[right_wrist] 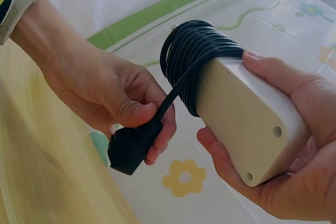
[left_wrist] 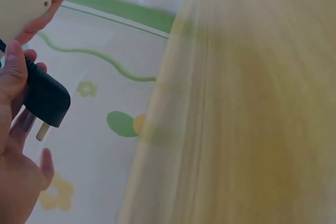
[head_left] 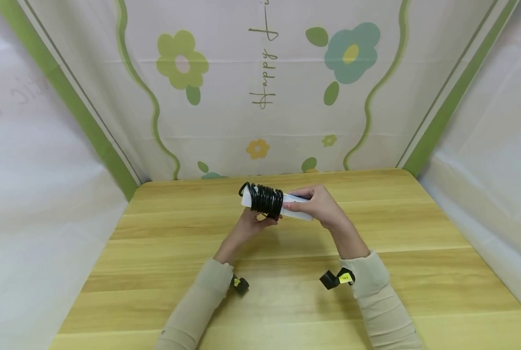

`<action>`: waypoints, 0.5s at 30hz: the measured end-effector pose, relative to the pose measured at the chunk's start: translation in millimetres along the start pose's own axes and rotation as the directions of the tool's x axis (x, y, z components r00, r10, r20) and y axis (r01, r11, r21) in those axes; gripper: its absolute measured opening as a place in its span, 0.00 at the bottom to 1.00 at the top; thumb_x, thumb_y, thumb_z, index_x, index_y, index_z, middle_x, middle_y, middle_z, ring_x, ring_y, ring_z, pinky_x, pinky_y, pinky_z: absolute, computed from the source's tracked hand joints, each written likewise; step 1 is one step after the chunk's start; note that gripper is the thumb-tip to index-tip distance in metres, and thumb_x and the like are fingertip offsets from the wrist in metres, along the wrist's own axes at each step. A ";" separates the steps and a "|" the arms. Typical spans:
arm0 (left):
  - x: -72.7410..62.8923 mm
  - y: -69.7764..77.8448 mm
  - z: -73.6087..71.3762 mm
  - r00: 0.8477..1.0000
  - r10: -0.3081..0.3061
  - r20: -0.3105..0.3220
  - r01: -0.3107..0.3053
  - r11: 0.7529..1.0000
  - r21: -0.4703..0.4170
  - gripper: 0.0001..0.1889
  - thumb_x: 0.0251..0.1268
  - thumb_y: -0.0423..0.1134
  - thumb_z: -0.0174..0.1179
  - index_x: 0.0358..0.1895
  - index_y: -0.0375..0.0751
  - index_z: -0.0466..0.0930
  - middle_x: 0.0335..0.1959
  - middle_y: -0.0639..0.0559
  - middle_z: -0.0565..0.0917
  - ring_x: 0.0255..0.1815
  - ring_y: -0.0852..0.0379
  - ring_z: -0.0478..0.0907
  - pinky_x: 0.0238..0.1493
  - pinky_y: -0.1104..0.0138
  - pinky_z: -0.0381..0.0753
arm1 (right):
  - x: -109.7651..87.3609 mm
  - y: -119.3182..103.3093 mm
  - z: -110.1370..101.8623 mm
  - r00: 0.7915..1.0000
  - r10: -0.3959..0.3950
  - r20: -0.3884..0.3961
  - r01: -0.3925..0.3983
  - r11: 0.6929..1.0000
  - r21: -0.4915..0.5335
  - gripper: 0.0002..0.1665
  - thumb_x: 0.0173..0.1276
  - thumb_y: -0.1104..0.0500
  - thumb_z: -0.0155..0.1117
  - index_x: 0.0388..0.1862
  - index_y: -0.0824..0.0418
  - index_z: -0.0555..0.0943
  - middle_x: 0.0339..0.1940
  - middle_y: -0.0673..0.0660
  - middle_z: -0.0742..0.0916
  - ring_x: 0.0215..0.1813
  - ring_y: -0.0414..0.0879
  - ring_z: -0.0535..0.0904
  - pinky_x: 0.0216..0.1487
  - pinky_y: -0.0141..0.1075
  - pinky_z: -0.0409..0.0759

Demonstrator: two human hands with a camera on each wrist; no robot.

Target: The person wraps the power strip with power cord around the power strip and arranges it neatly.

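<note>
A white power strip [right_wrist: 247, 119] is held above the table, with its black cord [right_wrist: 197, 61] wound in several turns around one end. My right hand [head_left: 323, 206] grips the strip's bare end, thumb on one side and fingers on the other. Below the coil, my left hand [head_left: 251, 226] pinches the black plug [right_wrist: 131, 148] at the cord's end between thumb and fingers. In the left wrist view the plug [left_wrist: 47, 95] points away from the palm, with a metal pin showing. A short length of cord runs taut-looking from coil to plug.
Beneath both hands lies a wood-grain table [head_left: 282, 301]. A white cloth [head_left: 225, 116] printed with flowers and green bands hangs behind it, and pale cloth walls [head_left: 46, 218] flank both sides. Small black cameras [head_left: 330, 279] sit at the wrists.
</note>
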State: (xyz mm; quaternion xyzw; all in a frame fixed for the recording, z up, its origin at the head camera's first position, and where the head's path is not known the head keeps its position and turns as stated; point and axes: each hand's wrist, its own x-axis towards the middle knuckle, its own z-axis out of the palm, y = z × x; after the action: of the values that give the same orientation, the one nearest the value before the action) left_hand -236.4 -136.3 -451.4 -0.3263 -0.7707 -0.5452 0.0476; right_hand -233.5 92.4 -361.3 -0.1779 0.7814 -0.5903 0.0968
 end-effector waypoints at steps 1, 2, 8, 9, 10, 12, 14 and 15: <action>-0.1 -0.5 -1.0 1.000 0.003 0.001 -0.003 1.000 -0.004 0.22 0.65 0.29 0.63 0.61 0.39 0.70 0.46 0.40 0.86 0.47 0.53 0.85 0.46 0.65 0.85 | 0.1 0.1 -0.2 1.000 0.002 0.003 -0.002 1.000 0.000 0.25 0.58 0.58 0.77 0.52 0.70 0.85 0.47 0.69 0.87 0.35 0.47 0.83 0.35 0.35 0.84; -0.4 -0.5 -1.8 1.000 -0.002 0.001 0.002 1.000 -0.011 0.22 0.64 0.28 0.63 0.60 0.38 0.71 0.46 0.39 0.86 0.46 0.53 0.85 0.45 0.65 0.85 | 0.3 0.4 -0.4 1.000 0.001 0.006 -0.001 1.000 -0.002 0.25 0.58 0.58 0.77 0.52 0.70 0.85 0.46 0.69 0.87 0.35 0.47 0.83 0.35 0.35 0.84; -3.4 -1.7 -4.7 0.993 -0.117 0.012 0.117 0.990 -0.075 0.19 0.66 0.26 0.62 0.58 0.35 0.73 0.49 0.36 0.85 0.46 0.53 0.85 0.46 0.62 0.86 | 0.5 1.4 -1.4 1.000 0.008 0.012 -0.007 1.000 -0.014 0.25 0.59 0.58 0.77 0.52 0.70 0.85 0.47 0.69 0.87 0.35 0.46 0.83 0.35 0.35 0.84; -3.6 -2.3 -5.4 0.991 -0.131 0.019 0.132 0.988 -0.085 0.20 0.66 0.26 0.62 0.60 0.36 0.71 0.51 0.36 0.84 0.47 0.53 0.84 0.47 0.61 0.86 | 0.6 1.6 -1.7 1.000 0.008 0.012 -0.008 1.000 -0.016 0.25 0.59 0.58 0.77 0.52 0.70 0.85 0.47 0.69 0.87 0.35 0.46 0.83 0.35 0.35 0.84; -3.7 -2.9 -6.3 0.990 -0.138 0.025 0.140 0.986 -0.096 0.22 0.66 0.26 0.61 0.62 0.36 0.70 0.53 0.36 0.83 0.48 0.51 0.84 0.48 0.59 0.86 | 0.9 1.9 -1.9 1.000 0.006 0.012 -0.006 1.000 -0.017 0.25 0.59 0.58 0.77 0.52 0.70 0.85 0.48 0.69 0.87 0.35 0.47 0.83 0.35 0.35 0.84; -4.4 -4.8 -8.5 0.989 -0.145 0.036 0.148 0.983 -0.106 0.25 0.66 0.26 0.62 0.64 0.38 0.66 0.56 0.36 0.80 0.51 0.50 0.82 0.50 0.58 0.85 | 1.6 3.1 -2.1 1.000 0.006 0.011 -0.006 1.000 -0.020 0.26 0.59 0.57 0.77 0.53 0.70 0.85 0.48 0.69 0.87 0.35 0.47 0.83 0.34 0.35 0.84; -5.2 -6.5 -11.0 0.988 -0.142 0.054 0.147 0.983 -0.109 0.25 0.66 0.26 0.62 0.64 0.37 0.66 0.57 0.37 0.78 0.53 0.49 0.81 0.51 0.60 0.85 | 2.7 4.8 -2.1 1.000 0.008 0.010 -0.008 1.000 -0.022 0.26 0.59 0.57 0.77 0.53 0.69 0.85 0.48 0.69 0.87 0.35 0.47 0.82 0.34 0.35 0.84; -5.7 -7.1 -12.3 0.989 -0.137 0.063 0.143 0.985 -0.098 0.24 0.65 0.26 0.63 0.63 0.36 0.69 0.56 0.36 0.79 0.53 0.48 0.81 0.51 0.61 0.85 | 3.5 5.8 -2.1 1.000 0.008 0.011 -0.007 1.000 -0.023 0.26 0.59 0.57 0.77 0.53 0.69 0.85 0.49 0.69 0.87 0.35 0.47 0.83 0.35 0.35 0.84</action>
State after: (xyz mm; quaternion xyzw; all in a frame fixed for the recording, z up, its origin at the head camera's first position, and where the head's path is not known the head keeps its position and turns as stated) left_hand -239.4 -151.0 -454.7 -0.2885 -0.7638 -0.5767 -0.0292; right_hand -238.4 94.3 -366.1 -0.1795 0.7882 -0.5798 0.1014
